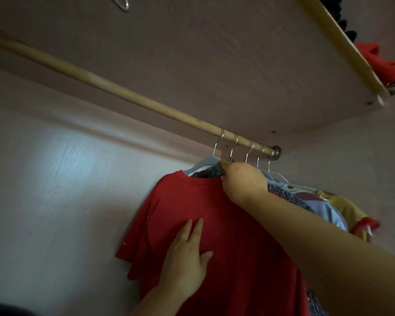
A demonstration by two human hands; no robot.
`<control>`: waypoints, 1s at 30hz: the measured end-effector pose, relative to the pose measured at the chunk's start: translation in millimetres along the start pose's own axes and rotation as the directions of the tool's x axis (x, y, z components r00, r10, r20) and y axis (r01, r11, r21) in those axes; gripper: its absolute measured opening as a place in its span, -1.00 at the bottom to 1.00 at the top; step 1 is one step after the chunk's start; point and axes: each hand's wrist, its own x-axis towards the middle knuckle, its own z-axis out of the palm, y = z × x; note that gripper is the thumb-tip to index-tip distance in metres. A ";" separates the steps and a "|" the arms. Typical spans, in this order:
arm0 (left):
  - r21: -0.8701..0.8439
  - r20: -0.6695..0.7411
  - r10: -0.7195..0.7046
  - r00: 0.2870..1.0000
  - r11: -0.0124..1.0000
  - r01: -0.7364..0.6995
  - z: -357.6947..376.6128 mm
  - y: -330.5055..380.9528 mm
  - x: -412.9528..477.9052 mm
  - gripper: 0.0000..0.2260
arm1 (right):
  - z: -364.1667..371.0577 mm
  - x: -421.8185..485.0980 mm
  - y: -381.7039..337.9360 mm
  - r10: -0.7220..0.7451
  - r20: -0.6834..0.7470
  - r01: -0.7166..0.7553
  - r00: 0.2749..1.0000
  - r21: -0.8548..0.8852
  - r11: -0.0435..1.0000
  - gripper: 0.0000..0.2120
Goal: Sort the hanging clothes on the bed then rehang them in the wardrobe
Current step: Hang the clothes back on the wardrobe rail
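your right hand (242, 183) pinches the hanger (205, 161) top, left hand (187, 258) lies flat and open on the soft, light red shirt (226, 224), so hold it by the hanger neck.

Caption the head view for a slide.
Right hand grips the red shirt's hanger on the rod; left hand lies flat on it.

five silver wire hanger hooks (249, 153) on the wooden wardrobe rod (114, 87); one red t-shirt (214, 224) below the rod; two bare hands.
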 end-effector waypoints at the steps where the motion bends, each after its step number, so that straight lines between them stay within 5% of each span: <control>1: 0.001 0.001 -0.008 1.000 1.000 0.008 -1.1 3.0 -5.2 -0.37 | -2.7 -5.5 0.4 -0.009 0.018 0.008 1.000 0.022 1.000 -0.72; 11: 0.066 0.123 -0.138 0.983 0.989 0.131 -20.7 49.0 -102.4 -0.38 | -38.1 -159.7 5.0 -0.199 0.130 0.180 0.971 0.142 0.973 -0.50; 21: 0.233 0.374 -0.112 0.920 0.972 0.023 -31.8 156.9 -296.8 -0.46 | -73.1 -424.3 70.1 -0.084 0.622 -0.051 0.778 0.196 0.979 -0.45; 23: 0.236 0.479 -0.140 0.867 0.971 0.027 -37.2 186.8 -331.3 -0.48 | -89.4 -467.4 82.5 -0.053 0.680 -0.103 0.731 0.186 0.977 -0.46; 26: 0.274 0.693 -0.210 0.690 0.962 0.017 -38.6 222.6 -376.0 -0.42 | -117.2 -526.7 100.1 0.022 0.733 -0.197 0.679 0.154 0.968 -0.49; 30: 0.253 0.785 -0.166 0.597 0.965 -0.064 -37.3 277.7 -417.3 -0.40 | -155.3 -599.8 125.5 0.158 0.772 -0.317 0.615 0.059 0.946 -0.54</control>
